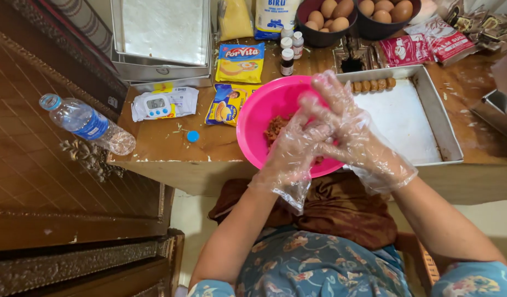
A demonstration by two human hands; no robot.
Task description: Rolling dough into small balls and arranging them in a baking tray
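Observation:
Both my hands wear loose clear plastic gloves and press together over a pink bowl (259,113) holding a brown crumbly mixture (275,127). My left hand (295,148) lies below, my right hand (341,124) on top, palms pressed against each other; whatever sits between them is hidden. To the right stands a square metal tray (429,104) with a short row of small brown balls (373,85) along its far edge.
On the wooden table: a small white timer (156,104), yellow and blue sachets (240,61), small bottles (287,60), two bowls of eggs (330,16), red packets (424,44), stacked metal trays (161,38). A water bottle (86,122) lies at the left edge, its blue cap (193,136) nearby.

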